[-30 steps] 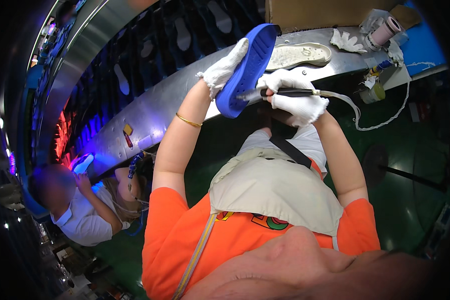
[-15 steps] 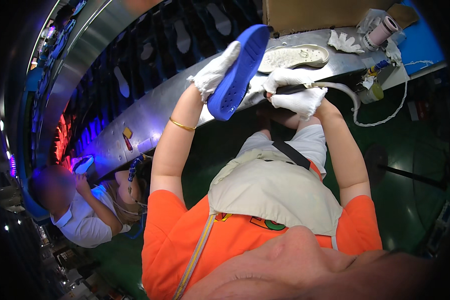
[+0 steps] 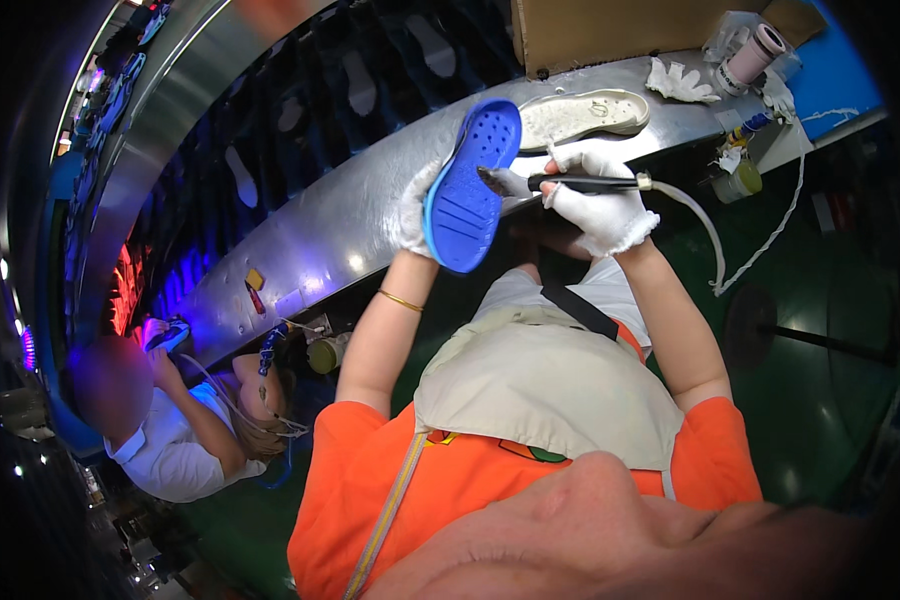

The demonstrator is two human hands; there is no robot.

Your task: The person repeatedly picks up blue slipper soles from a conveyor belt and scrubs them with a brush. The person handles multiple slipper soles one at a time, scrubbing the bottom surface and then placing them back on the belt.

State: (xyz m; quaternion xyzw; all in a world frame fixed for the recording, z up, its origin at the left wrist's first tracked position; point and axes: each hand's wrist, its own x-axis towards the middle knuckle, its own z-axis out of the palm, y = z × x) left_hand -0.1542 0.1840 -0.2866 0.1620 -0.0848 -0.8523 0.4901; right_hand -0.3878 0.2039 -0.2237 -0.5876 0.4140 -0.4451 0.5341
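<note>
A blue shoe sole (image 3: 470, 200) with holes at one end and grooves at the other is gripped at its left edge by my white-gloved left hand (image 3: 416, 212). My gloved right hand (image 3: 604, 208), some fingertips bare, closes around the black handle of a brush (image 3: 592, 184) with a thin pale hose (image 3: 705, 222) running from its back end. The brush's dark tip lies over the sole's inner face, near its middle; whether it touches, I cannot tell. Just beyond, an off-white sole (image 3: 575, 118) lies on the metal ledge (image 3: 340, 215).
Farther right are a loose white glove (image 3: 680, 80), a pink bottle (image 3: 752, 58) and a small jar (image 3: 740, 183). A cardboard box (image 3: 630, 30) stands behind. Dark racks with sole shapes (image 3: 360, 82) lie beyond the ledge. Another person (image 3: 175, 430) sits at left holding a shoe piece.
My left hand has turned the blue sole so its holed end points away, and has lowered it slightly. My right hand has rotated, bringing the brush tip over the sole.
</note>
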